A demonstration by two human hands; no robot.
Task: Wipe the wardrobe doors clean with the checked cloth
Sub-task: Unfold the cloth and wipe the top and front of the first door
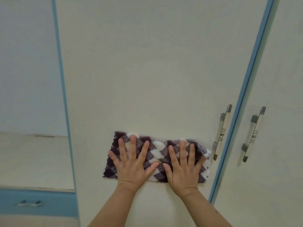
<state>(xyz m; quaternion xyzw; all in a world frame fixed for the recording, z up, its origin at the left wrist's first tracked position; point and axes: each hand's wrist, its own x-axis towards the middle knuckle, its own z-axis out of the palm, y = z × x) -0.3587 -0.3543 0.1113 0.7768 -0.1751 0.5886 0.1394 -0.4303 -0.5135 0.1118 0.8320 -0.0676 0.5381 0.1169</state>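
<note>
A purple-and-white checked cloth (157,153) lies spread flat against the cream wardrobe door (139,71), low on its panel. My left hand (131,163) presses the cloth's left half with its palm flat and fingers spread. Beside it, thumbs almost touching, my right hand (183,166) presses the right half the same way. Both hands pin the cloth to the door. The cloth's right edge ends a little short of the door's handle (221,131).
A blue edge strip (237,112) divides this door from the second cream door (275,161), which has its own metal handle (253,133). At the left, a pale counter (32,161) sits over a blue drawer (37,203) with a small handle.
</note>
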